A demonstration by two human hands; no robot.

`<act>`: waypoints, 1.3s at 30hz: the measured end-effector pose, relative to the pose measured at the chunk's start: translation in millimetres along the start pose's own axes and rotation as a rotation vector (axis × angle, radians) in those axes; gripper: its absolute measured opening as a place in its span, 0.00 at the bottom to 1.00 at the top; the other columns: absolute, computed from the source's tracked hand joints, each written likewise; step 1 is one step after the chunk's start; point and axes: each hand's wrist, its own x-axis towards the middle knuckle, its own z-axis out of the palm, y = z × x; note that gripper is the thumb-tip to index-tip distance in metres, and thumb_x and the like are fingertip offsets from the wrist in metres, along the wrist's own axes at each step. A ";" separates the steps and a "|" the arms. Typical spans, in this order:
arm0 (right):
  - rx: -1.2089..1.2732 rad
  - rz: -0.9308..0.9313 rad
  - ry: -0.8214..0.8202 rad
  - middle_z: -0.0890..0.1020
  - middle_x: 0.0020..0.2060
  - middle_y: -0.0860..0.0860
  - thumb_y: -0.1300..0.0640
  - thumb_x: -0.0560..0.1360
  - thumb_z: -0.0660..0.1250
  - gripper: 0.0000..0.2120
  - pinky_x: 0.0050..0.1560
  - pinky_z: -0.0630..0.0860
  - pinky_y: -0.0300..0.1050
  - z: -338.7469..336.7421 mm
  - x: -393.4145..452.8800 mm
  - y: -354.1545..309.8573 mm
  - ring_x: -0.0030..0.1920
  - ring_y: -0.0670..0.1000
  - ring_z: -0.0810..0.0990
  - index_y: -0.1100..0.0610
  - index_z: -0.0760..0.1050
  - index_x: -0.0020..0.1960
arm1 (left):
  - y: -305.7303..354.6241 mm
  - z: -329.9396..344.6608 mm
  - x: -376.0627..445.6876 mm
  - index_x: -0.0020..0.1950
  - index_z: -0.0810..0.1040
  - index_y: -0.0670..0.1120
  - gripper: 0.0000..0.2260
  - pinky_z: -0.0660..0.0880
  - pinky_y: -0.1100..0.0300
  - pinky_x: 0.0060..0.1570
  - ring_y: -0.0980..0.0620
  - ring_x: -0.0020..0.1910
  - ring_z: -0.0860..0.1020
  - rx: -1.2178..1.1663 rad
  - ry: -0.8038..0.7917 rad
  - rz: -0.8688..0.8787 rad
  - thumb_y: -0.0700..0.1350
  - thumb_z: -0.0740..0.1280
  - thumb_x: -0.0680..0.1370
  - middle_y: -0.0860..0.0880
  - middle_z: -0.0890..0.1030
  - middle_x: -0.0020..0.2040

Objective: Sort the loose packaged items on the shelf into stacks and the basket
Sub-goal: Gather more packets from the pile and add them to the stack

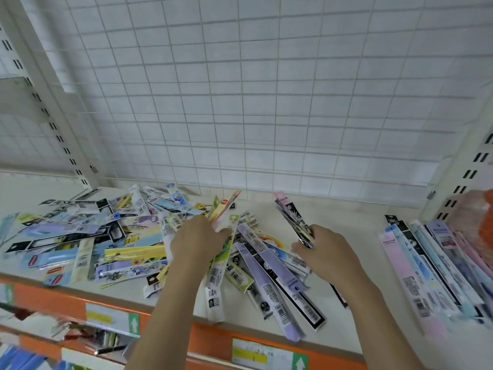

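Pointing up and away, packets [294, 220] fill right hand [324, 247].

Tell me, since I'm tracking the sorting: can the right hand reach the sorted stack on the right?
Probably yes: bare shelf lies between the right hand and the stack, though it already holds packets.

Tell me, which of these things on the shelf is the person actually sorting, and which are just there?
Part of the job:
- loose pile of packets
- bunch of packets in the left hand
- dark packets in the right hand
- sorted row of packets at the right

Just there:
- wire grid back panel
- orange shelf edge with price labels
- lower shelf goods
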 end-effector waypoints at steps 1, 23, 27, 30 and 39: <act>0.003 0.006 0.016 0.75 0.33 0.49 0.49 0.75 0.62 0.09 0.39 0.72 0.46 -1.4 -1.2 1.6 0.40 0.55 0.78 0.55 0.71 0.43 | 2.8 1.6 -0.6 0.38 0.66 0.44 0.20 0.69 0.57 0.38 0.44 0.40 0.73 0.012 -0.014 -0.003 0.59 0.67 0.73 0.48 0.71 0.36; -0.095 -0.021 -0.134 0.73 0.31 0.50 0.43 0.74 0.64 0.18 0.33 0.66 0.44 13.8 -1.2 -20.0 0.34 0.53 0.73 0.59 0.73 0.43 | -39.1 -32.5 -16.7 0.46 0.77 0.38 0.11 0.63 0.62 0.25 0.54 0.25 0.70 -0.434 0.101 0.045 0.44 0.60 0.79 0.51 0.75 0.27; -0.108 -0.025 -0.144 0.71 0.31 0.50 0.44 0.73 0.65 0.18 0.32 0.64 0.44 26.4 5.4 -35.2 0.33 0.53 0.70 0.60 0.73 0.43 | -48.8 -42.7 -13.4 0.44 0.78 0.34 0.13 0.61 0.63 0.24 0.56 0.19 0.68 -0.484 0.095 0.012 0.43 0.61 0.79 0.53 0.72 0.16; -0.132 0.000 -0.137 0.69 0.28 0.49 0.47 0.73 0.66 0.16 0.28 0.62 0.41 31.9 8.5 -45.4 0.29 0.51 0.68 0.56 0.67 0.35 | -54.6 -45.5 -10.7 0.43 0.77 0.31 0.16 0.62 0.61 0.26 0.53 0.21 0.68 -0.469 0.089 0.010 0.44 0.62 0.78 0.51 0.70 0.20; -0.109 0.035 -0.014 0.80 0.32 0.51 0.54 0.73 0.63 0.08 0.35 0.76 0.42 12.0 10.2 -46.2 0.34 0.53 0.79 0.53 0.73 0.36 | -49.1 -40.0 -3.3 0.44 0.75 0.33 0.14 0.68 0.57 0.33 0.45 0.31 0.72 -0.489 0.083 0.050 0.45 0.62 0.78 0.37 0.81 0.38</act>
